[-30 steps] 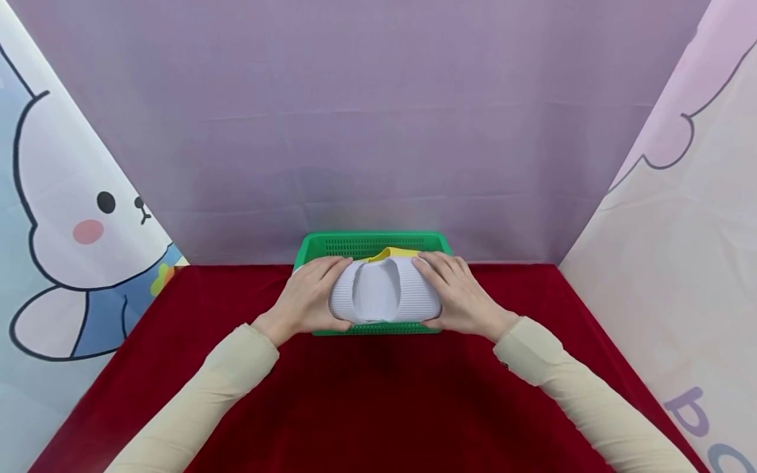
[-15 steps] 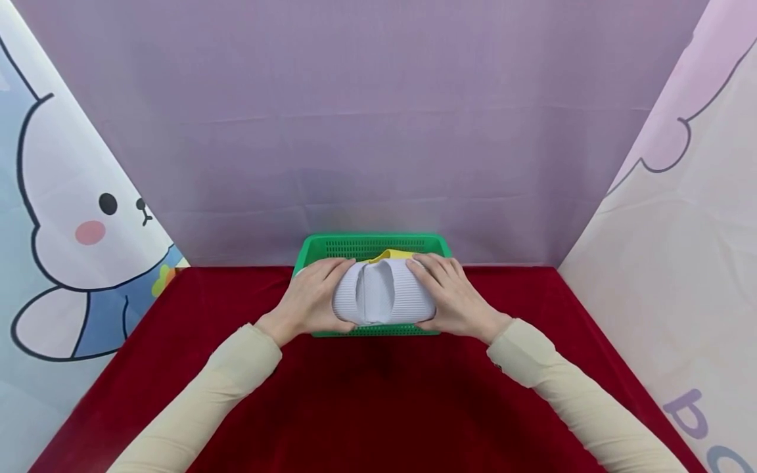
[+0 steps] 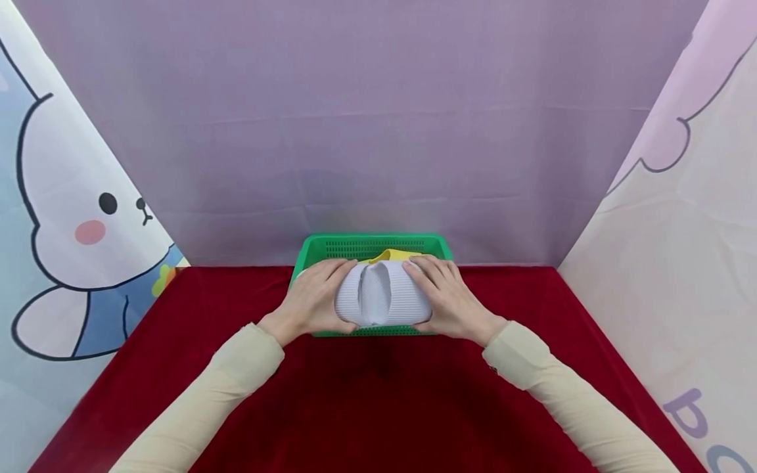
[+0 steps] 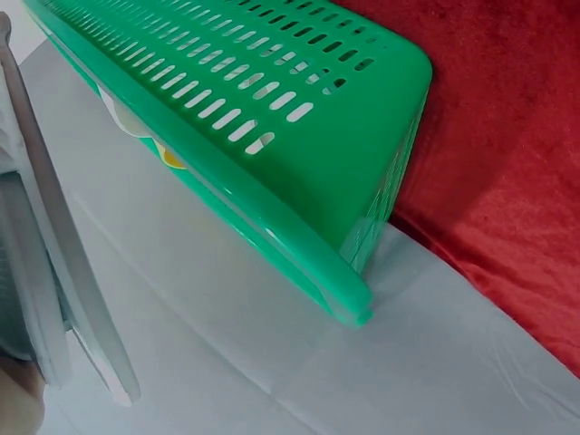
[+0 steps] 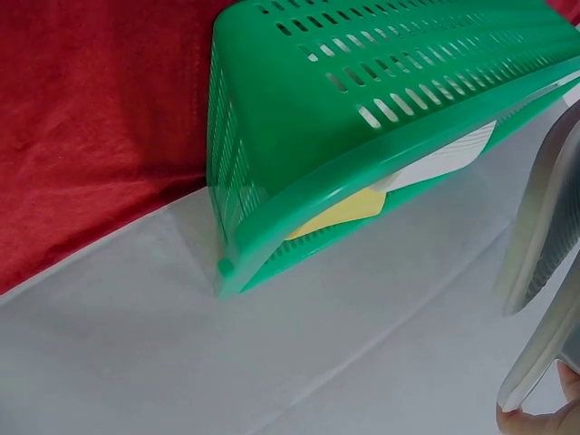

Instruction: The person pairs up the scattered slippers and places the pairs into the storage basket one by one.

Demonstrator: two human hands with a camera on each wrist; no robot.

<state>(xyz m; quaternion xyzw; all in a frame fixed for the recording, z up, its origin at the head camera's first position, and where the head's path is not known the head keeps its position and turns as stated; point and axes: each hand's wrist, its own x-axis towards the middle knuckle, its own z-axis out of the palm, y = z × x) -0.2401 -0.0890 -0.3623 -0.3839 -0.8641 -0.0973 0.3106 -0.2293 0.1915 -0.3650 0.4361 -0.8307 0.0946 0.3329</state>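
A pair of white ribbed slippers is held above the green basket in the head view. My left hand grips the left side of the pair, thumb below and fingers over the top. On the opposite side, my right hand holds it the same way. From the right wrist, the soles of the slippers show edge-on, close to each other, with fingertips at the lower corner. The left wrist view catches pale sole edges at its left border.
Inside the basket lies something yellow beside a white ribbed piece. A red velvet cloth covers the table under the basket. A plain lilac curtain stands behind, with printed cartoon panels at the sides.
My right hand has shifted a little to the left, bringing both hands nearer each other. The gap visible between the slippers has narrowed, while the basket stays in place.
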